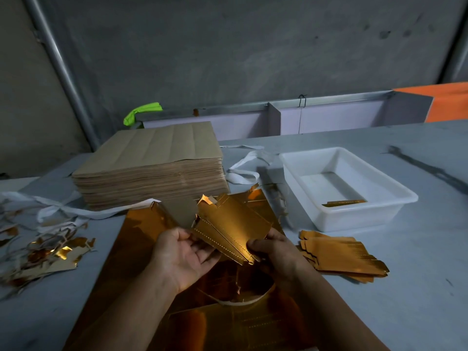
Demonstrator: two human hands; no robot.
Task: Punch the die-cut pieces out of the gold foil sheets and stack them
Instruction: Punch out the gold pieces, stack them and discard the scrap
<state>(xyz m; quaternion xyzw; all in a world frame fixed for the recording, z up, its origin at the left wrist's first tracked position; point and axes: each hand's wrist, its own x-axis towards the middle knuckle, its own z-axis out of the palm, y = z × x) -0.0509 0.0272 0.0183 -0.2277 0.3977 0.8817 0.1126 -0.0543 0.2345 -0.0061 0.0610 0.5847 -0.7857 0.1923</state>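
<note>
I hold a small bundle of punched gold foil pieces [229, 230] above the gold foil sheet [141, 252] that lies flat in front of me. My left hand [181, 254] is palm up under the bundle's left edge, its fingers lightly curled against it. My right hand [272, 249] pinches the bundle's lower right corner with thumb and fingers. A stack of finished gold pieces [342, 257] lies on the table to the right of my hands.
A thick pile of sheets lying brown side up [152, 163] stands behind the foil sheet. A white plastic tray [354, 216] at the right holds a few gold strips. Foil and paper scraps [45, 252] litter the left side. White straps [245, 168] lie behind.
</note>
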